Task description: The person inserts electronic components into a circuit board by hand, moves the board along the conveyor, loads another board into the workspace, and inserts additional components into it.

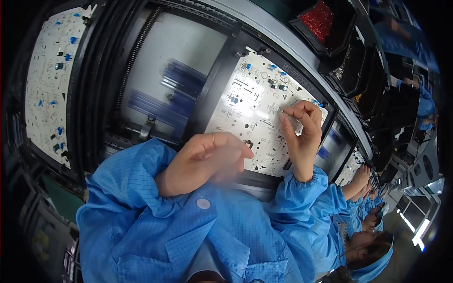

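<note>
A white printed circuit board [264,118] lies in a dark frame in front of me, carrying several blue and black parts. Over its right side is my right hand [304,134], thumb and index finger closed in a pinch; whatever they hold is too small to name. My left hand [205,158] is at the board's near left edge, its fingers curled inward and partly smeared by motion. Anything inside that hand is hidden. Close to its fingertips, a dark component [248,144] stands on the board.
Another populated circuit board [49,89] sits in a frame at the far left. Between the frames are blue-violet plastic strips [163,101] and a long coil spring [137,61]. Dark bins, one with red parts [316,21], line the back right. Co-workers in blue [351,236] sit at right.
</note>
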